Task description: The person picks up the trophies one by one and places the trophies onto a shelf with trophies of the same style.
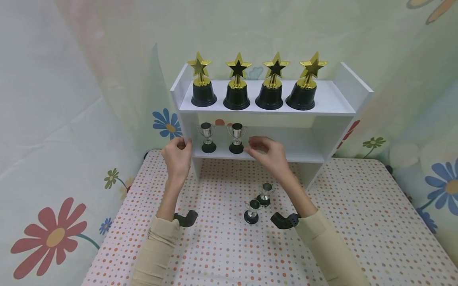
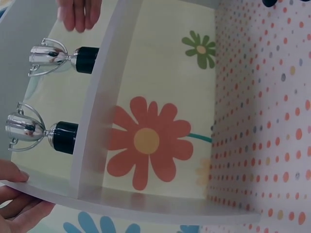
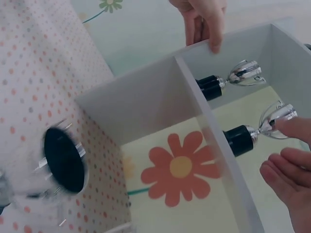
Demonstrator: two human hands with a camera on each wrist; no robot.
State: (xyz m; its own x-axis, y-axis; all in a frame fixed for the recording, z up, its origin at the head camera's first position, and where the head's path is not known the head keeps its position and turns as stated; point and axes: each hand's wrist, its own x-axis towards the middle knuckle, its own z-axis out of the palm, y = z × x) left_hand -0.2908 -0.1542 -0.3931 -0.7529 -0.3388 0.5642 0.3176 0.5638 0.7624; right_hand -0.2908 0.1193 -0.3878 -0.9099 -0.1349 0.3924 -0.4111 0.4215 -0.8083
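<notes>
My left hand (image 1: pixel 177 159) grips the front edge of the white shelf unit's left side panel (image 2: pixel 146 206), thumb inside and fingers outside. Two small silver trophy cups with black bases stand upright on the middle shelf: the left cup (image 1: pixel 207 137) near that panel, and the right cup (image 1: pixel 236 138) beside it. Just right of the second cup, my right hand (image 1: pixel 268 155) holds nothing, its thumb and fingers apart. In the right wrist view, a fingertip (image 3: pixel 286 127) overlaps that cup's bowl (image 3: pixel 278 119).
Four gold star trophies (image 1: pixel 237 81) on black bases line the top shelf (image 1: pixel 329 95). Two more silver cups, a nearer one (image 1: pixel 251 211) and a farther one (image 1: pixel 264 194), stand on the dotted tablecloth (image 1: pixel 214 246) between my forearms. A flowered backdrop (image 1: pixel 118 79) hangs behind.
</notes>
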